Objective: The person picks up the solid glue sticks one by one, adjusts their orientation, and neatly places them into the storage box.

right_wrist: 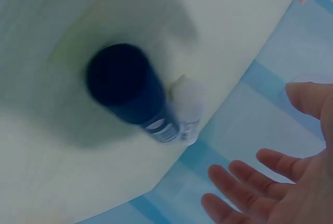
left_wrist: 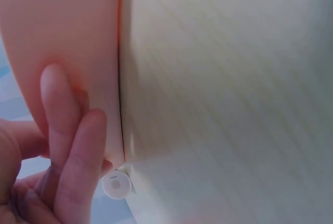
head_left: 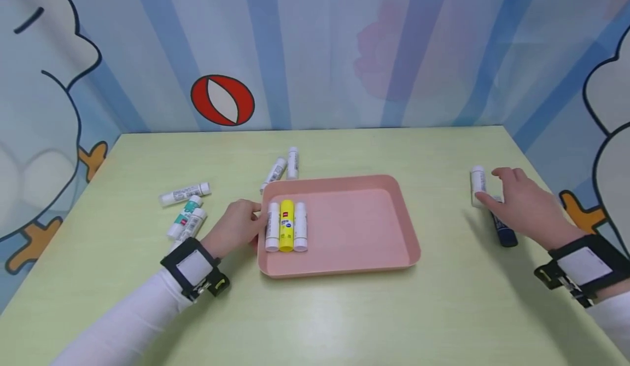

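My left hand [head_left: 236, 225] grips the left rim of a pink tray [head_left: 364, 224], thumb at the edge and fingers against the outer wall [left_wrist: 78, 21]. Inside the tray, at its left end, a yellow glue stick [head_left: 286, 226] lies between two white glue sticks [head_left: 273, 228]. On the right of the table my right hand [head_left: 531, 207] hovers with fingers spread and nothing in them. Below it are a white glue stick [head_left: 478, 183] and a dark blue glue stick [head_left: 506, 233], partly hidden by the hand; both also show in the right wrist view.
Left of the tray lie a white glue stick [head_left: 184, 194], a green-banded one [head_left: 185, 216] and another white one [head_left: 189, 228], partly behind the left wrist. Two more white glue sticks [head_left: 292, 163] lie behind the tray. A printed curtain [head_left: 325, 54] borders the table's back.
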A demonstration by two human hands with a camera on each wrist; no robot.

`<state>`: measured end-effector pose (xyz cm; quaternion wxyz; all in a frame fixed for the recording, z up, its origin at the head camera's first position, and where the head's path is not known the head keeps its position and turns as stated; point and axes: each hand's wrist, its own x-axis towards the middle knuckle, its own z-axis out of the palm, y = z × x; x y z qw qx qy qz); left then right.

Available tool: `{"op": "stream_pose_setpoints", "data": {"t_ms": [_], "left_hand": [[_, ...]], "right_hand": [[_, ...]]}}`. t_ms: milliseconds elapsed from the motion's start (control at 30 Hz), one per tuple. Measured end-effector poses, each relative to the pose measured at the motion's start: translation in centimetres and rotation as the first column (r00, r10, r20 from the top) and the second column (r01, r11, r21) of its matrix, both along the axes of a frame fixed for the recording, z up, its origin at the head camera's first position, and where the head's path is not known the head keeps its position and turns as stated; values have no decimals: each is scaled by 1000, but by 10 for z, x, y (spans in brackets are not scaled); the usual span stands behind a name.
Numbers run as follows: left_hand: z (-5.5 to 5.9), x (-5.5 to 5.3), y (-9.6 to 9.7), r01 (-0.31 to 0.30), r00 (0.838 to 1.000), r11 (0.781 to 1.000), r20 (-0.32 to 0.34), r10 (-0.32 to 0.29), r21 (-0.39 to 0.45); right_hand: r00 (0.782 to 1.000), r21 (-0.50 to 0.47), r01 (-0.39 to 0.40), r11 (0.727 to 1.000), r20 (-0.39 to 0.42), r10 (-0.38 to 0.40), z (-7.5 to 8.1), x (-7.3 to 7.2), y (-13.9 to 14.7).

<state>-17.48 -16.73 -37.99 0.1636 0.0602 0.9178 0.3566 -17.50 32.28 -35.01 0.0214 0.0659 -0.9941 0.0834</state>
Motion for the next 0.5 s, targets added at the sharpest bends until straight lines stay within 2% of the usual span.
{"op": "stream_pose_setpoints", "data": {"t_ms": [133, 333, 500], "left_hand": [[0, 0, 1, -8, 1000, 1000, 7, 8, 0], [0, 0, 1, -14, 1000, 1000, 10, 14, -4], [-1, 0, 0, -14, 1000, 1000, 4, 14, 1]], "right_hand": [[997, -3, 42, 999, 61, -42, -5, 4, 11], [982, 29, 101, 994, 158, -105, -9, 6, 18], [975, 47, 99, 994, 196, -106, -11, 8, 21]]}}
